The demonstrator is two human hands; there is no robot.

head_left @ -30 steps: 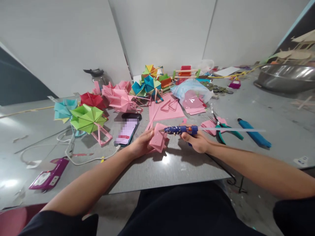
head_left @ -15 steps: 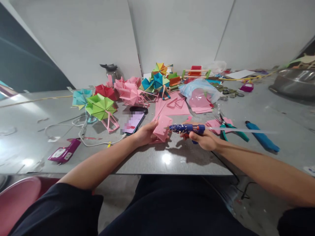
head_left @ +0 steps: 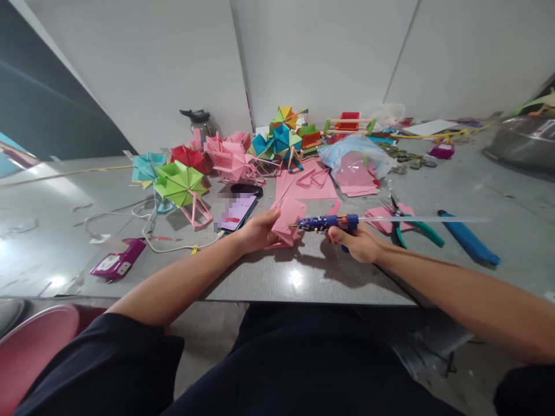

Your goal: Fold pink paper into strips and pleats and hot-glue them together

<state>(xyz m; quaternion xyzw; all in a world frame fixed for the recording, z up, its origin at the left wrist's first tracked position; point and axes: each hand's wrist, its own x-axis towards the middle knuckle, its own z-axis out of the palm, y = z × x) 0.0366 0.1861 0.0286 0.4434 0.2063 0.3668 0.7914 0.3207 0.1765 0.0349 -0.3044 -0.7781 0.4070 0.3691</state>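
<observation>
My left hand (head_left: 259,231) is closed on a folded pink paper piece (head_left: 289,216), tilted up just above the table. In my right hand (head_left: 358,241) is a blue hot glue gun (head_left: 323,223), its body spotted with dried glue. A long clear glue stick (head_left: 425,219) sticks out of its back end. The nozzle points left and meets the lower part of the pink piece, or lies just in front of it; I cannot tell which. More pink paper (head_left: 318,179) with a triangular pink frame on top lies behind my hands.
Folded paper wheels, among them a green one (head_left: 180,184), stand at the back left. A phone (head_left: 237,212) lies beyond my left hand, near a purple power strip (head_left: 119,260). To the right are green-handled pliers (head_left: 422,230) and a blue tool (head_left: 470,238). A plastic bag (head_left: 355,162) sits behind.
The glue gun's nozzle has shifted slightly on or in front of the pink piece, toward its lower part. Both hands keep their holds. The whole view has shifted a little.
</observation>
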